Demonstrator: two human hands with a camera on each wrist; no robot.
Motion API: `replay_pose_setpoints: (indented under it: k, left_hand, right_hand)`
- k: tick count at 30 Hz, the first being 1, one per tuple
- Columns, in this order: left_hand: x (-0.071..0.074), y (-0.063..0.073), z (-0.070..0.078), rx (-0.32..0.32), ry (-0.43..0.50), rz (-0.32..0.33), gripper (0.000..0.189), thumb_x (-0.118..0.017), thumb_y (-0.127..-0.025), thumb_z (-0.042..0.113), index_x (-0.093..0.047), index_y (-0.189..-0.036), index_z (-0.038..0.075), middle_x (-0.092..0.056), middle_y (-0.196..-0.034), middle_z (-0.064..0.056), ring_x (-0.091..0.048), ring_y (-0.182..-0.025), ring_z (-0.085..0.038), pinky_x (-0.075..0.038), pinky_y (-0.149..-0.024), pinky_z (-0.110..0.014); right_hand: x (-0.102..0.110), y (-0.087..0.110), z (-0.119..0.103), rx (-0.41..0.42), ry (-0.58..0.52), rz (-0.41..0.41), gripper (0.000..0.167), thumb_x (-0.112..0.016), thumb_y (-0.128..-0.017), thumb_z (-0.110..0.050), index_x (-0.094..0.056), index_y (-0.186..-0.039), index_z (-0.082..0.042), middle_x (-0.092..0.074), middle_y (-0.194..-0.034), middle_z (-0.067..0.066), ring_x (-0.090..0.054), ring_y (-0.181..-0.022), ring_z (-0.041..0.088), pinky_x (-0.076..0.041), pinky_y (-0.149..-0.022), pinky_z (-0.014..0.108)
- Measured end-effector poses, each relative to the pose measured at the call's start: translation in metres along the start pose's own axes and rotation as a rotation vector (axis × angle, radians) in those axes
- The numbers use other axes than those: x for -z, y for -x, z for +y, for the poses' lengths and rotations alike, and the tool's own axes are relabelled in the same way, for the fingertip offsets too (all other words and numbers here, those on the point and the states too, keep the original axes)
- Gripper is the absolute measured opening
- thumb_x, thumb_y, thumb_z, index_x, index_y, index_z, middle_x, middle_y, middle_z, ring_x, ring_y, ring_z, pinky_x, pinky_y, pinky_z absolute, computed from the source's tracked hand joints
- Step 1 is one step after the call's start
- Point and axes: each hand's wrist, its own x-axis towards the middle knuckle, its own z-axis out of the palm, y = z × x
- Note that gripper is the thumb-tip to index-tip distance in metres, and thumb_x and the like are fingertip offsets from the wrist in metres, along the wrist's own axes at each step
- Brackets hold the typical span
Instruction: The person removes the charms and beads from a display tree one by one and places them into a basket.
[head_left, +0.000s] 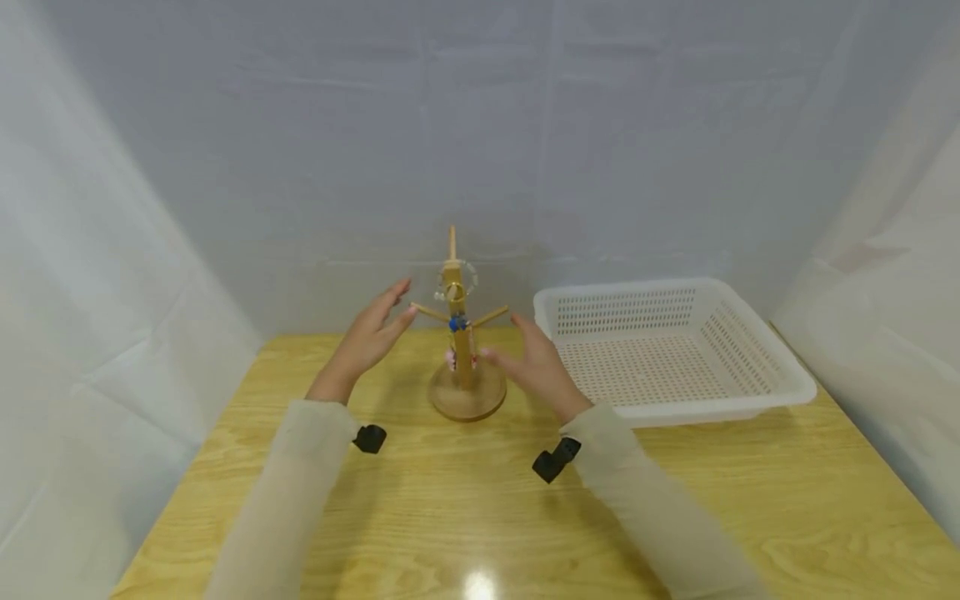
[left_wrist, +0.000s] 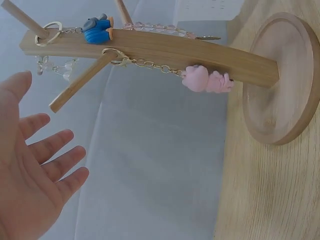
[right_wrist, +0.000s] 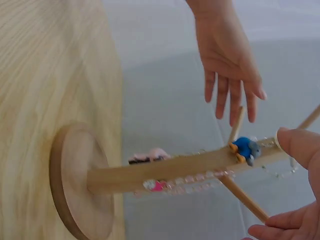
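Observation:
A wooden rack [head_left: 463,367] with a round base and side pegs stands upright on the table. My left hand [head_left: 371,333] is spread at its left side, the thumb close to a peg's tip, and holds nothing. On the rack's right, my right hand [head_left: 538,362] has thumb and fingers apart near the other peg [right_wrist: 245,199]; whether a fingertip touches it I cannot tell. A blue-and-grey figure keychain [left_wrist: 97,30] hangs at the front of the post. The left peg carries a pink figure keychain [left_wrist: 196,78]; a pink beaded strand [right_wrist: 195,179] hangs from the right one. Higher up is a clear bracelet [head_left: 472,277].
A white perforated plastic basket [head_left: 675,412] sits to the right on the wooden table [head_left: 442,508]. Pale sheeting [head_left: 360,150] hangs behind the rack and at both sides. Each wrist wears a small black camera.

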Motion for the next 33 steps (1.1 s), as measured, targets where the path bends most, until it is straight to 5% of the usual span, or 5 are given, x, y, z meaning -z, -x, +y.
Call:
replay_pose_setpoints:
  k: [9, 12, 22, 33]
  left_hand:
    - [-0.004, -0.007, 0.004, -0.031, 0.085, 0.013, 0.057, -0.046, -0.100, 0.032, -0.024, -0.150, 0.013, -0.033, -0.150, -0.014, -0.034, -0.134, -0.034, -0.026, -0.110, -0.048]
    - [-0.003, -0.006, 0.014, -0.011, 0.138, 0.012, 0.055, -0.048, -0.100, 0.025, -0.028, -0.148, 0.008, -0.039, -0.145, -0.017, -0.039, -0.130, -0.034, -0.030, -0.108, -0.047]
    - [-0.008, -0.013, 0.005, 0.085, 0.244, 0.126, 0.042, -0.059, -0.094, 0.028, -0.055, -0.130, 0.006, -0.058, -0.127, -0.013, -0.053, -0.115, -0.027, -0.042, -0.099, -0.043]
    - [-0.011, -0.015, 0.004, 0.168, 0.301, 0.186, 0.038, -0.066, -0.089, 0.032, -0.065, -0.117, 0.006, -0.066, -0.115, -0.013, -0.061, -0.106, -0.023, -0.046, -0.096, -0.039]
  right_hand:
    - [-0.025, -0.006, 0.009, 0.071, -0.036, 0.081, 0.072, -0.071, -0.085, -0.033, -0.040, -0.137, 0.006, -0.046, -0.138, 0.022, -0.045, -0.125, 0.038, -0.038, -0.102, 0.048]
    - [-0.031, -0.009, 0.014, 0.092, -0.081, 0.127, 0.064, -0.073, -0.083, -0.027, -0.048, -0.131, 0.007, -0.052, -0.132, 0.022, -0.051, -0.119, 0.036, -0.041, -0.100, 0.046]
    - [-0.053, -0.019, 0.022, 0.092, -0.217, 0.197, 0.043, -0.072, -0.084, -0.017, -0.060, -0.119, 0.004, -0.062, -0.119, 0.018, -0.061, -0.107, 0.030, -0.046, -0.096, 0.039]
    - [-0.066, -0.031, 0.023, 0.057, -0.298, 0.279, 0.030, -0.074, -0.082, -0.008, -0.067, -0.107, 0.005, -0.068, -0.105, 0.018, -0.066, -0.094, 0.029, -0.053, -0.081, 0.036]
